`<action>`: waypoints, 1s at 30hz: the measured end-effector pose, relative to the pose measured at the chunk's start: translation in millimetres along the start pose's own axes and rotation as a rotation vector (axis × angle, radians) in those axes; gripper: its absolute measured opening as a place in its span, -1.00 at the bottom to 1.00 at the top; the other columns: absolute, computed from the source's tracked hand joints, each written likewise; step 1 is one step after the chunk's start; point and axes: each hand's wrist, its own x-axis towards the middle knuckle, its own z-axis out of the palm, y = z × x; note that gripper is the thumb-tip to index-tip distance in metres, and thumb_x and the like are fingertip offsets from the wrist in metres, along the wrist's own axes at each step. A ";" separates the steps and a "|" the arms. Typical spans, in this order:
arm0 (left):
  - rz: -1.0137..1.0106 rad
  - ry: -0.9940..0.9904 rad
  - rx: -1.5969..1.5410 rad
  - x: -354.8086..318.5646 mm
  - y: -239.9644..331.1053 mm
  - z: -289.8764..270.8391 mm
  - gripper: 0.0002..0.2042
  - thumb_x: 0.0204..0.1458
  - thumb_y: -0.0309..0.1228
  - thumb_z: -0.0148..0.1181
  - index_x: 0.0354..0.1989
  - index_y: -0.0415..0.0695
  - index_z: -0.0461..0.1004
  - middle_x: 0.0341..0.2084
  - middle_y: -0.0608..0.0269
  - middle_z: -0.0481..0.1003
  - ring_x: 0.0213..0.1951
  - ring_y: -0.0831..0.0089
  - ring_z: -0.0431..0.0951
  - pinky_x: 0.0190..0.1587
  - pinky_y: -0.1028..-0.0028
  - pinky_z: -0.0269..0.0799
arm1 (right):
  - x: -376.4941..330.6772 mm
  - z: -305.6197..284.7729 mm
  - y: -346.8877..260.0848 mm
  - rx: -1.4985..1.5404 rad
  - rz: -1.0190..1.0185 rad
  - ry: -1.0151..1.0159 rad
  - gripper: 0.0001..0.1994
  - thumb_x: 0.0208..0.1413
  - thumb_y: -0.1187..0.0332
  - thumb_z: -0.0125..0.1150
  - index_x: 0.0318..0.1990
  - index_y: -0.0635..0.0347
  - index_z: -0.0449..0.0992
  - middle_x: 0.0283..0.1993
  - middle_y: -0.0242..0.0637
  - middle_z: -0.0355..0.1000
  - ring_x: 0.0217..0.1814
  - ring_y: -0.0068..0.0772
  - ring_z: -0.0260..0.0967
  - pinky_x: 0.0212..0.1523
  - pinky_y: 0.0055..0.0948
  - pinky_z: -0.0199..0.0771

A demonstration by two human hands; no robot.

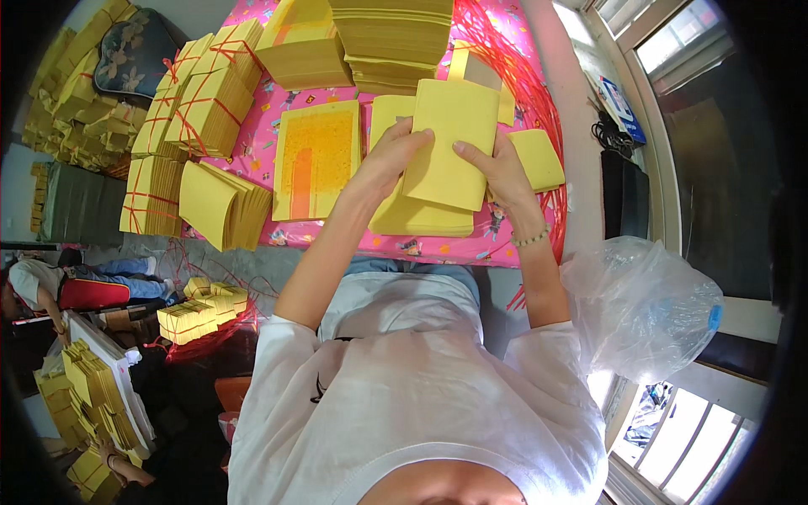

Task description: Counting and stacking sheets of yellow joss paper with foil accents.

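Between both hands I hold a small stack of yellow paper (454, 160) upright above the table. My left hand (389, 158) closes on its left edge with the thumb on the front face. On its right edge, my right hand (503, 171) grips with the thumb across the front and the fingers behind, mostly hidden. Below it lies more yellow paper (421, 220). Left of that sits a yellow block with an orange-stained top (316, 160). Farther left, a fanned pile of folded yellow sheets (223, 204) leans beside tied bundles.
The table has a pink patterned cover (387, 246). Tall yellow stacks (391, 46) stand at the back. Red strings (539, 80) hang along the right edge. Red-tied bundles (210, 109) line the left. A clear plastic bag (644, 307) is at right. Other people work at lower left.
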 end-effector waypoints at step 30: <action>0.574 0.041 0.163 -23.9 -38.9 17.1 -0.51 0.15 -0.62 -0.10 0.27 -0.28 0.01 0.13 0.08 0.27 0.16 0.42 0.27 0.19 0.48 0.15 | -21.8 9.4 -6.7 -0.067 -0.214 0.077 -0.71 0.17 0.40 0.16 0.01 0.33 0.41 -0.14 -0.33 0.49 -0.15 -0.62 0.41 -0.16 -0.59 0.44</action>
